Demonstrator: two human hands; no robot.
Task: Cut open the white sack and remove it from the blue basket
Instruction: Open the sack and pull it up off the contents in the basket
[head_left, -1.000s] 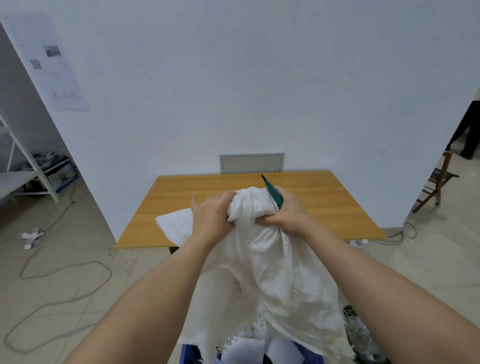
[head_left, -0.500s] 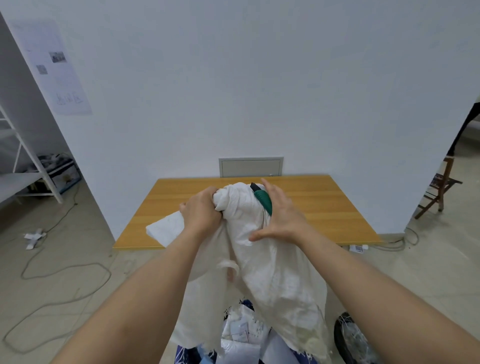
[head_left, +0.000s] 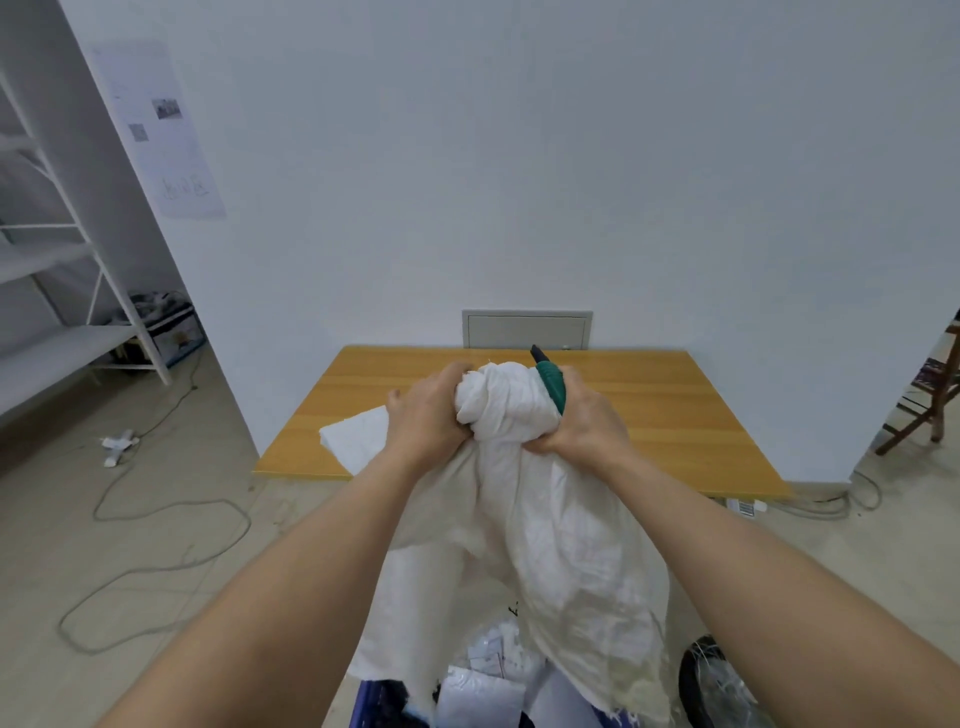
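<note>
The white sack (head_left: 561, 551) hangs in front of me, bunched at its top and trailing down with a frayed lower edge. My left hand (head_left: 431, 415) grips the left side of the bunched top. My right hand (head_left: 582, 421) grips the right side and also holds a green-handled cutter (head_left: 549, 382) that points up and away. Under the sack, at the bottom edge of the view, a corner of the blue basket (head_left: 376, 701) shows with several white packets (head_left: 483, 686) in it.
A wooden table (head_left: 675, 415) stands against the white wall ahead, with a flat white cloth piece (head_left: 353, 436) at its near left edge. A cable (head_left: 156, 551) loops on the floor left. White shelving (head_left: 67, 312) stands far left, a wooden chair (head_left: 930, 395) far right, a dark round object (head_left: 711, 680) bottom right.
Both hands have gathered the sack's top into a tighter bunch and my right hand has closed on it. The sack hangs higher, baring more packets in the basket.
</note>
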